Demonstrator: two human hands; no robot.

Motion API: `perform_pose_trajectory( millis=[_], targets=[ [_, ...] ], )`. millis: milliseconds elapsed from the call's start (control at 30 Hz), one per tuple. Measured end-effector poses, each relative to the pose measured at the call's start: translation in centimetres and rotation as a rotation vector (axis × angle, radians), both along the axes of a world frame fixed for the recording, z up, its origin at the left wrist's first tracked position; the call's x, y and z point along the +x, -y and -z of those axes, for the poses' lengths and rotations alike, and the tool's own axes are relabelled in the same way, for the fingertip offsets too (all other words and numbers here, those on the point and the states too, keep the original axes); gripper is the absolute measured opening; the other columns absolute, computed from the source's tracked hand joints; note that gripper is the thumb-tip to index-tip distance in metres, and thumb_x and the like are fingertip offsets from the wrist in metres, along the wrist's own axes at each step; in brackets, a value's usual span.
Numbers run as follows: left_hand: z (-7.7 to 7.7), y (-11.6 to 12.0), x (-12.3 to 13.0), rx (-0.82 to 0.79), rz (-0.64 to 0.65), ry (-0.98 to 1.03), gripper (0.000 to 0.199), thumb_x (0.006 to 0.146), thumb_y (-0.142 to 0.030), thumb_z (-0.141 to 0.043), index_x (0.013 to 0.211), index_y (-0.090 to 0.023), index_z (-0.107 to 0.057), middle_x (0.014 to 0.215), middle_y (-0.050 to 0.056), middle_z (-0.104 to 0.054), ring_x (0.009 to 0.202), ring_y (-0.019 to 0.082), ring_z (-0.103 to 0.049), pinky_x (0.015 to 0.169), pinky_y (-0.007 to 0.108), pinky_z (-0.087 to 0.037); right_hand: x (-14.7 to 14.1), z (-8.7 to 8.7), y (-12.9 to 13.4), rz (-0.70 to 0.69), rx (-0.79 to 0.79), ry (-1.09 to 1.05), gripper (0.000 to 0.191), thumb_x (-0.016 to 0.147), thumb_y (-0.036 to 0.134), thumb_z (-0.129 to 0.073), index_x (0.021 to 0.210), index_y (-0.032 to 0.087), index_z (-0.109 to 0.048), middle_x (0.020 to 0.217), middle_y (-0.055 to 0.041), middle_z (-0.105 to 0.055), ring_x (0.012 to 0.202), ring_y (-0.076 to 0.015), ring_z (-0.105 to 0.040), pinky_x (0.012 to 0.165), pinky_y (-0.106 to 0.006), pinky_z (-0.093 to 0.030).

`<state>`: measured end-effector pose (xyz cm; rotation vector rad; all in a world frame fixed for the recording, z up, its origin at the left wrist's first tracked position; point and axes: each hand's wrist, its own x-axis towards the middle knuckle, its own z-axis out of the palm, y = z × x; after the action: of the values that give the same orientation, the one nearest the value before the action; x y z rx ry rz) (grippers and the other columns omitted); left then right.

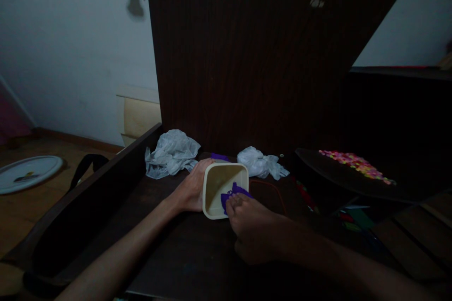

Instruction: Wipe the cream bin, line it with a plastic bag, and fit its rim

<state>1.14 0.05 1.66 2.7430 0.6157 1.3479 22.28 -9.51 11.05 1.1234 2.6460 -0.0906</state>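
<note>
2 bags (pixel 173 150) behind container (pixel 216 184), 1 left, 1 right; cloth (pixel 240 190) at container mouth; board (pixel 254 66) behind bags

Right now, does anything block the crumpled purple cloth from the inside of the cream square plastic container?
Nothing visible does: the right grip pinches the purple cloth at the mouth of the cream container, which the left grip holds.

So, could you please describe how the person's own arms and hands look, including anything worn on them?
The left forearm and right forearm are slim and bare, with no sleeve in view. The left hand and right hand wear no gloves, and no watch or bracelet shows. In this dim light, I cannot tell about rings.
</note>
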Motion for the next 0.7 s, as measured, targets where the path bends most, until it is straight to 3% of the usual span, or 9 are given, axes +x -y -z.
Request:
perform_pose_trajectory(
  millis=[167, 300, 400, 567, 700],
  targets=[
    [0.4, -0.2, -0.4, -0.005, -0.025, -0.018, 0.114, 0.068, -0.046, -0.085, 0.157, -0.02, -0.018, 0.15, 0.025, -0.04, 0.139, 0.048, -0.043, 0.112, 0.068, -0.04, -0.6, -1.2, 0.4, 0.066, -0.267, -0.218, 0.083, 0.083, 0.032, -0.06, 0.155, -0.002, -0.035, 0.157, -0.0278, -0.041, 0.144, -0.0346, -0.045, 0.114, -0.043, -0.044],
    [0.1, 0.1, -0.5, -0.009, -0.026, -0.002, 0.108, 0.073, -0.047, -0.081, 0.157, -0.02, -0.017, 0.147, 0.024, -0.041, 0.139, 0.045, -0.044, 0.111, 0.066, -0.042, -2.0, -1.5, -0.3, 0.094, -0.395, -0.344, 0.083, 0.083, 0.034, -0.06, 0.156, 0.002, -0.036, 0.157, -0.0245, -0.043, 0.142, -0.0329, -0.048, 0.114, -0.041, -0.044],
    [-0.4, 0.5, -0.2, -0.009, -0.034, 0.031, 0.102, 0.079, -0.046, -0.078, 0.157, -0.021, -0.017, 0.145, 0.023, -0.043, 0.137, 0.043, -0.046, 0.111, 0.064, -0.043, -3.0, -1.8, -0.7, 0.096, -0.422, -0.33, 0.087, 0.082, 0.032, -0.064, 0.156, -0.001, -0.033, 0.153, -0.0284, -0.046, 0.138, -0.0356, -0.052, 0.11, -0.043, -0.047],
    [-0.5, 0.8, -0.2, -0.018, -0.031, 0.033, 0.104, 0.077, -0.046, -0.081, 0.156, -0.023, -0.019, 0.145, 0.022, -0.046, 0.137, 0.044, -0.047, 0.111, 0.065, -0.042, -4.0, -1.2, -1.8, 0.084, -0.424, -0.253, 0.094, 0.078, 0.038, -0.071, 0.153, -0.006, -0.034, 0.151, -0.033, -0.046, 0.135, -0.0393, -0.053, 0.108, -0.045, -0.048],
    [0.4, 0.4, -0.5, 0.002, -0.038, 0.011, 0.11, 0.074, -0.043, -0.083, 0.157, -0.02, -0.016, 0.147, 0.026, -0.042, 0.139, 0.047, -0.044, 0.111, 0.066, -0.042, -4.8, 0.1, -3.5, 0.027, -0.412, -0.262, 0.089, 0.073, 0.037, -0.075, 0.148, -0.002, -0.045, 0.143, -0.027, -0.058, 0.124, -0.0336, -0.063, 0.097, -0.038, -0.054]
  ],
)
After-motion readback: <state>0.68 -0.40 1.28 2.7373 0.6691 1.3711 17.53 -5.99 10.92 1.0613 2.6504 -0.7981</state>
